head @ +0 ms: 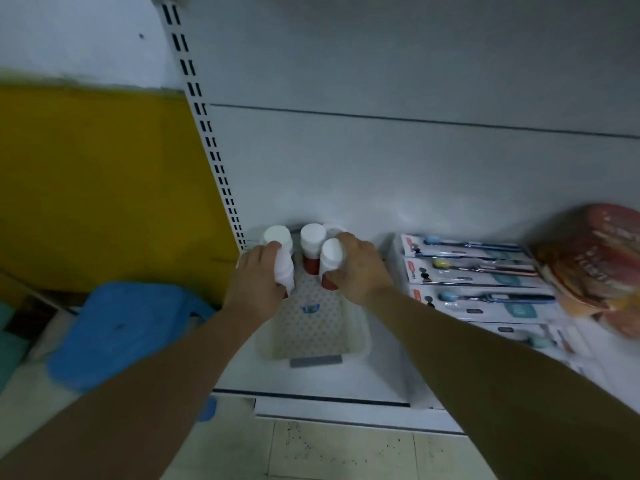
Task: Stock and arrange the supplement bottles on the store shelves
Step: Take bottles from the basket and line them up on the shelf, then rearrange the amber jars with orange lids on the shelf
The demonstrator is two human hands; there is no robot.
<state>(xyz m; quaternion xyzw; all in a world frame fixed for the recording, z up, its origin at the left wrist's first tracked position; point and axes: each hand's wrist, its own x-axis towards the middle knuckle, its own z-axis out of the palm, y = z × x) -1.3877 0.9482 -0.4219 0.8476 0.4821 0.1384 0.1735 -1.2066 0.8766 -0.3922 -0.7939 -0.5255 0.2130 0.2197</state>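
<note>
A white perforated plastic bin [360,344] sits on the low white shelf [388,379]. At its far end stand white-capped supplement bottles with red lower bodies. My left hand [254,282] grips the left bottle [281,252] over the bin's far left corner. My right hand [360,266] holds another bottle [330,259], tilted slightly, on the right side. Between them a third bottle [312,247] stands upright on its own. Another white cap [333,230] shows behind my right hand, mostly hidden.
Packaged toothbrushes [485,282] lie in rows just right of the bin. A red-orange wrapped pack [595,268] sits at the far right. A blue bag [128,330] lies on the floor to the left, by a yellow wall [104,188]. The shelf's slotted upright [214,157] rises behind.
</note>
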